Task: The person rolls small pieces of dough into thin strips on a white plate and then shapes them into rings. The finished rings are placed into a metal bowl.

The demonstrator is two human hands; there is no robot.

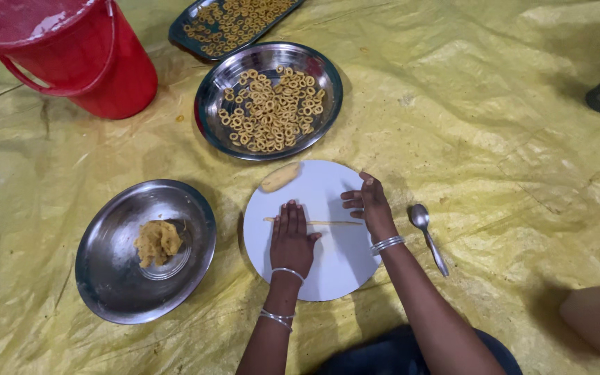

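Yellow sheet [494, 118]: left hand [291, 239] flat on dough strand [335, 223].

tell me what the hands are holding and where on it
Nothing is gripped. The left hand lies flat on the middle of a thin dough rope on the white board; the right hand touches its right end.

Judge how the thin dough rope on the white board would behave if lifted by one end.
The dough rope looks very thin and soft, so it would probably droop and may tear. Pressed flat under the left hand, it likely sticks slightly to the white board.
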